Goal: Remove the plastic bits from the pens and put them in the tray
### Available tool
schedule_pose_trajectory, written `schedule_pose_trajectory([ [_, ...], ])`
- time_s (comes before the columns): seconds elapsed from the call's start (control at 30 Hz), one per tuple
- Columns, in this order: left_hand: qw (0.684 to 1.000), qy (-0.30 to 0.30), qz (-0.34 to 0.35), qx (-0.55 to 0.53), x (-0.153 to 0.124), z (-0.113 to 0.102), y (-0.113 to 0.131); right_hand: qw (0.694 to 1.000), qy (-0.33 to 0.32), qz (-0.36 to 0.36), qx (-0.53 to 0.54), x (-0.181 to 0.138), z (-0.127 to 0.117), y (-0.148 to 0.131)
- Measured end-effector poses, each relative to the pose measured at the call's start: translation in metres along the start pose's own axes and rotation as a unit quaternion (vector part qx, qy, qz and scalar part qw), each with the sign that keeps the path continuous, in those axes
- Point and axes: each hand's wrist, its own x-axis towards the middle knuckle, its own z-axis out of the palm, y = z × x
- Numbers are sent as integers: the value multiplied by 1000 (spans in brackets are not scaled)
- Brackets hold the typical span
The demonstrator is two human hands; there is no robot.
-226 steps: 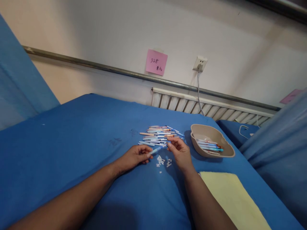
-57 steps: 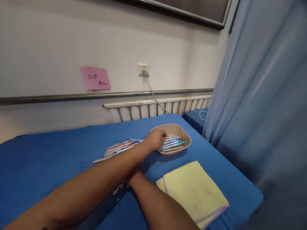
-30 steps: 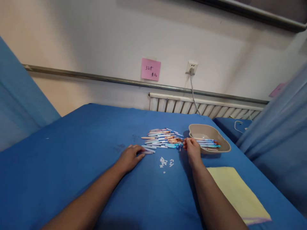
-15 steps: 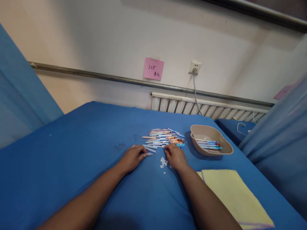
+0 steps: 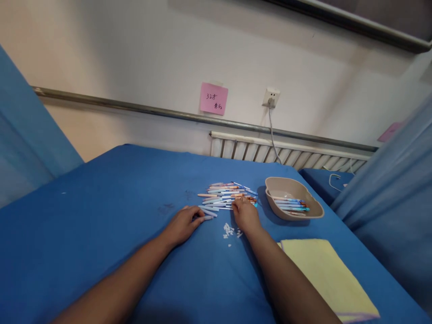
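Pale pen barrels, orange-brown ones and thin white refills lie in a loose pile of pen parts (image 5: 221,196) on the blue cloth. My left hand (image 5: 185,223) rests at the pile's near left, thumb and fingers closed on the end of a pale pen barrel (image 5: 209,218). My right hand (image 5: 246,216) is over the pile's near right end, fingers curled and pressed together. Whatever its fingertips hold is hidden. Under it show blue and brown pen parts. Small white bits (image 5: 228,230) are scattered on the cloth between my hands.
Right of the pile stands a beige tray (image 5: 315,209) with several pens (image 5: 290,204) inside. A folded yellow cloth (image 5: 326,274) lies near my right forearm. Behind the blue-covered surface (image 5: 101,216) are a radiator (image 5: 243,146) and a wall rail. Blue curtains hang at both sides.
My right hand has shifted slightly forward over the near right end of the pile, uncovering more white bits beside it. My left hand stays on the pale barrel. The view has turned slightly.
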Motion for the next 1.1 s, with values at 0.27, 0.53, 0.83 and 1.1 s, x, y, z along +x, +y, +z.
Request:
schedule_pose_trajectory([
  [0.27,999,11,-23,-42,0,-2,0,995,-64,-59,-40,27,-7,-2],
  [0.53,988,43,-58,-138,2,-1,-2,995,-75,-49,-34,23,-6,-2],
  [0.83,950,21,-108,-292,5,2,0,999,-16,-29,18,8,2,-10],
  [1.1,882,40,-176,-435,9,-1,-2,998,-36,-51,23,15,1,-9],
])
